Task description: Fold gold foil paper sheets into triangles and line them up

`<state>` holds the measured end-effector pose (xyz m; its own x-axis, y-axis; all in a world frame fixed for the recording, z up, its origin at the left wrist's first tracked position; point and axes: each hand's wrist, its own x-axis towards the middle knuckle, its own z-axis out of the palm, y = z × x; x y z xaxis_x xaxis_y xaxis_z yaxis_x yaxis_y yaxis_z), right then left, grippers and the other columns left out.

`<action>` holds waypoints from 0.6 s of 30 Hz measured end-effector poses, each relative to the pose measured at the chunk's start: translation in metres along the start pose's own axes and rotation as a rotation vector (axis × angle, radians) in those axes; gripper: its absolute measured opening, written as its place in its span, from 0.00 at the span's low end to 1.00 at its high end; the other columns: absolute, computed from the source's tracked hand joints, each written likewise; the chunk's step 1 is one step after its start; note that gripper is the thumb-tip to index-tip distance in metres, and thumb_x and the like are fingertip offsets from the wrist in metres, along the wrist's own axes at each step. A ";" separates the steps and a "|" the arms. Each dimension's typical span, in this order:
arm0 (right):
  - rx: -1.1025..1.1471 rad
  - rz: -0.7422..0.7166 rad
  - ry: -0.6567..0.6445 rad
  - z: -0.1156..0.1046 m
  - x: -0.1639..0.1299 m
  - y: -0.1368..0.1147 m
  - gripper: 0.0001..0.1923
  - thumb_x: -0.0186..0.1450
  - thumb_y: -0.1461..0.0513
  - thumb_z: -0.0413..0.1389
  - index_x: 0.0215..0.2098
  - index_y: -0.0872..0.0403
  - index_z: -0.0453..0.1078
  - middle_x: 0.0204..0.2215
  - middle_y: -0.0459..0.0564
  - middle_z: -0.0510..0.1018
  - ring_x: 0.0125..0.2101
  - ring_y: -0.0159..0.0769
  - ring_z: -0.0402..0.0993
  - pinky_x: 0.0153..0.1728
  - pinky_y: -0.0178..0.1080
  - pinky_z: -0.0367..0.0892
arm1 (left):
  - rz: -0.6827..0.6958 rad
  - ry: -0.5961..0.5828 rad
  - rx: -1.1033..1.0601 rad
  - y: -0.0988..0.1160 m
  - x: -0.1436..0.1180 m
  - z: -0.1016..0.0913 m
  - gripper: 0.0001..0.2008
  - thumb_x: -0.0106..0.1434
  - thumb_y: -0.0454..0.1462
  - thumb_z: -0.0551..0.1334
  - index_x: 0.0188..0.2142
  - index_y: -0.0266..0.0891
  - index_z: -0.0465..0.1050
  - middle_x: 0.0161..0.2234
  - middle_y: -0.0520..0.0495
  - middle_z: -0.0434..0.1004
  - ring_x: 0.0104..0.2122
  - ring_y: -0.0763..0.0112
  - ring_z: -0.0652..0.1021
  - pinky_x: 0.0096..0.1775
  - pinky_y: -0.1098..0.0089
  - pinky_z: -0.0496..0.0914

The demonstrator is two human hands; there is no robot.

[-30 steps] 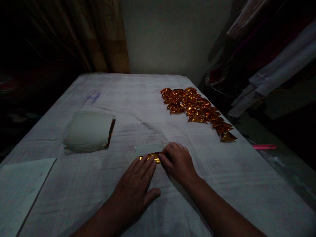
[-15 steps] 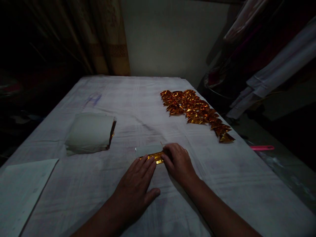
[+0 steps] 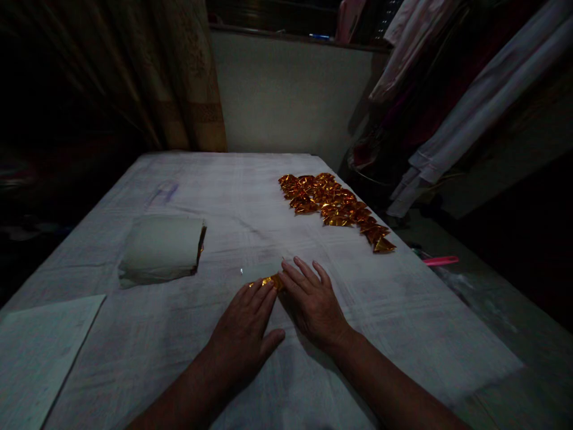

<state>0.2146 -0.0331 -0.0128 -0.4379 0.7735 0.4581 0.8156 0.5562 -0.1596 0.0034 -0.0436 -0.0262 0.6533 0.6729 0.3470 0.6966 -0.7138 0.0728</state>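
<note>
A sheet of gold foil paper lies on the table in front of me, its near edge folded over so a gold strip shows. Beyond the strip is the sheet's pale side. My left hand rests flat, fingertips on the gold strip and thumb out to the side. Fingers spread, my right hand lies over the strip's right end and hides part of it. Farther off to the right sit several folded gold foil pieces in overlapping rows. A stack of pale sheets with gold showing at its edge lies to the left.
A white sheet lies at the table's left front. The table has a pale checked cloth. Hanging clothes are beyond its right side, with a pink handle below. A curtain hangs at the back left.
My right hand has gone from bent fingers at the strip's right end to lying spread across it. The left hand stays on the strip. The view has tilted up and shifted right.
</note>
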 end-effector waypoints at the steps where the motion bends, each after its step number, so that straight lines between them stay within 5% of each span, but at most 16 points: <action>1: -0.010 0.002 -0.032 -0.001 -0.002 -0.003 0.21 0.74 0.64 0.47 0.64 0.53 0.65 0.64 0.55 0.70 0.68 0.46 0.56 0.67 0.56 0.46 | -0.002 0.006 0.003 0.000 0.000 0.001 0.32 0.73 0.51 0.52 0.68 0.34 0.56 0.67 0.37 0.64 0.65 0.56 0.67 0.64 0.54 0.62; 8: 0.018 0.135 -0.342 -0.006 -0.009 -0.015 0.29 0.75 0.53 0.49 0.71 0.53 0.56 0.69 0.55 0.60 0.70 0.50 0.52 0.67 0.63 0.47 | 0.014 0.037 0.001 -0.002 -0.001 0.005 0.31 0.74 0.51 0.51 0.68 0.36 0.55 0.66 0.38 0.65 0.65 0.57 0.68 0.64 0.54 0.63; 18: -0.051 0.125 -0.315 -0.013 -0.018 -0.008 0.31 0.73 0.51 0.51 0.71 0.53 0.56 0.70 0.55 0.59 0.70 0.52 0.50 0.68 0.64 0.45 | -0.003 0.006 -0.045 -0.003 0.002 0.001 0.29 0.73 0.49 0.55 0.68 0.41 0.59 0.66 0.40 0.65 0.64 0.54 0.67 0.62 0.51 0.64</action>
<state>0.2210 -0.0555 -0.0085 -0.4220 0.8951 0.1438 0.8848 0.4412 -0.1499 0.0031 -0.0397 -0.0266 0.6497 0.6736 0.3522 0.6840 -0.7202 0.1156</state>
